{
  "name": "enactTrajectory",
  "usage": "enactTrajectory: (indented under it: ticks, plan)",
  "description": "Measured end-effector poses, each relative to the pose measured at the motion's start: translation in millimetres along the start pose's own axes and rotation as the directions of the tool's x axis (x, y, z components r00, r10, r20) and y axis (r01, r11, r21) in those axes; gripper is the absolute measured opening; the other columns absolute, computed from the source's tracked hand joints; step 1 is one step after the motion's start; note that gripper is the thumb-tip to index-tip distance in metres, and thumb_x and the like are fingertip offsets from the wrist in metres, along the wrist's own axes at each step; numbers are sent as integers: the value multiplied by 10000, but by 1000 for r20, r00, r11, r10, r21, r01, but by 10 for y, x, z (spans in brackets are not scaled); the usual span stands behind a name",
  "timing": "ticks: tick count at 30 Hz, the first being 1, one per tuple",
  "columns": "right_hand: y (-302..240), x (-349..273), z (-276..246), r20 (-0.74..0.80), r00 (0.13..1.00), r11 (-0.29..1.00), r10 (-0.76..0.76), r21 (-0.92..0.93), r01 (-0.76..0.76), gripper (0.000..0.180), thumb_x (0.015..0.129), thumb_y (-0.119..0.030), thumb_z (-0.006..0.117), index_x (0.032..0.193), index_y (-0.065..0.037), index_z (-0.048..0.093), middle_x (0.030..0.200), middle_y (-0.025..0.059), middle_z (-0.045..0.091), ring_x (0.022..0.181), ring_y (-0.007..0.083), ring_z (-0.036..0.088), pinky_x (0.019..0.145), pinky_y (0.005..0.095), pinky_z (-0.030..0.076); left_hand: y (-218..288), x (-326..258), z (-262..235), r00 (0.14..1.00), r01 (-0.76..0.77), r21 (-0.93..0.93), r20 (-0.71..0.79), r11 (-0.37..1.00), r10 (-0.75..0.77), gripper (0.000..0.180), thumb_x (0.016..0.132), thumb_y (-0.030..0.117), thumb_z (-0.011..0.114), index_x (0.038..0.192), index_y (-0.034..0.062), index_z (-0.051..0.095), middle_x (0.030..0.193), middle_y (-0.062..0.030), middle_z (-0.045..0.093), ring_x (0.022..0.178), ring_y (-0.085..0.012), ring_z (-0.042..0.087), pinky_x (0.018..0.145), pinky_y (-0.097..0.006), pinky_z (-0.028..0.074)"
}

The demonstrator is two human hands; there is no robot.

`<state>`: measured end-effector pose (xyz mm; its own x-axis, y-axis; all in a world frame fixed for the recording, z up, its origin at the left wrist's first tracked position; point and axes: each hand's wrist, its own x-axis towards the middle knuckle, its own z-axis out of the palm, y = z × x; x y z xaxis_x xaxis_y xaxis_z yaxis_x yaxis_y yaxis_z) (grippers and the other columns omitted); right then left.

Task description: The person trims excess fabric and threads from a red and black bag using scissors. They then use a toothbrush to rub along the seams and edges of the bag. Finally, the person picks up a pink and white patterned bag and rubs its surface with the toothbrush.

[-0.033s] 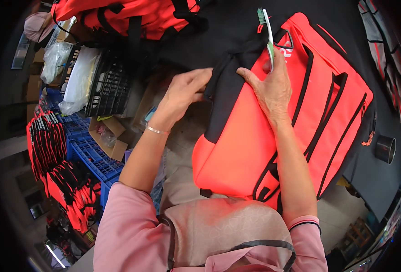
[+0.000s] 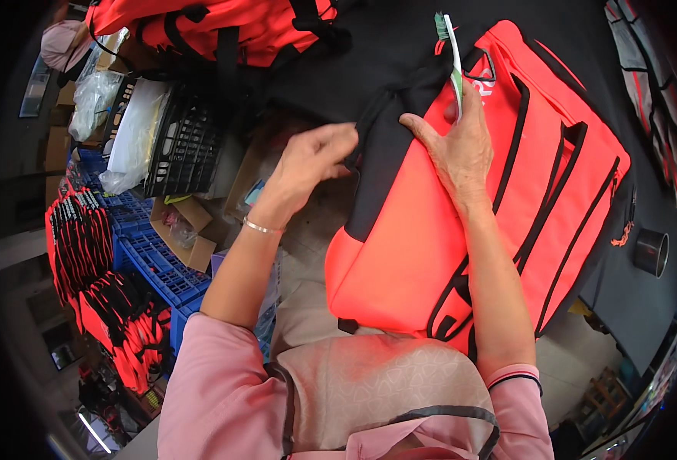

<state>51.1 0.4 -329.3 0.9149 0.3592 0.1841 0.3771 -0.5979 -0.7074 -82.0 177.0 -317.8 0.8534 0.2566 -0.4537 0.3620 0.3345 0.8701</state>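
Observation:
A bright orange-red backpack with black trim lies on the black-covered table in front of me. My right hand rests on its upper part, thumb spread to the left over the black side panel. Held upright in that hand is a white and green toothbrush, its dark green bristles at the top. My left hand is at the backpack's left edge, its fingers curled together beside the black panel. What those fingers pinch, if anything, is hidden.
Another orange-red bag lies at the far left. Further left stand a black plastic crate, blue crates, an opened cardboard box and stacked red-black pieces. A metal cup is at the right.
My left hand has dropped slightly along the backpack's left edge, fingers still curled. The right hand, toothbrush and backpack stay where they were.

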Motion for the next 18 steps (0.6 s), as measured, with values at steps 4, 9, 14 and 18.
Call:
enactTrajectory:
  ticks: [4,9,14,18]
  plan:
    - [19,16,44,-34,998,999,-45,0,45,898,682,-437,899,1390,-104,457,1095,51,619,900,202,635,683,384,548,-311,-216,-97,994,32,-197,106,980,-11,375,950,203,713,1247,-12,632,1118,-54,682,1012,-142,656,897,-302,538]
    - [-3,17,26,-33,999,999,-37,9,38,894,670,-438,907,1372,-98,470,1029,51,611,852,207,628,669,385,537,-473,-189,98,995,-40,-522,59,852,83,324,907,91,745,1202,6,640,1100,-62,685,996,-146,663,915,-303,545]
    - [-15,19,-1,-6,1000,999,12,36,-12,869,677,-433,908,1354,-89,486,916,48,579,764,205,609,654,377,522,-466,-212,330,966,-259,-389,-123,884,229,295,858,7,766,1112,10,617,1050,-84,681,973,-127,662,870,-268,557]
    - [93,64,6,-25,1000,986,-17,167,21,753,754,-377,880,1327,-65,505,842,28,541,680,149,547,614,326,476,-314,-269,431,918,-329,121,-192,937,347,301,825,-26,772,1053,0,578,1008,-92,676,882,-117,662,795,-249,564]
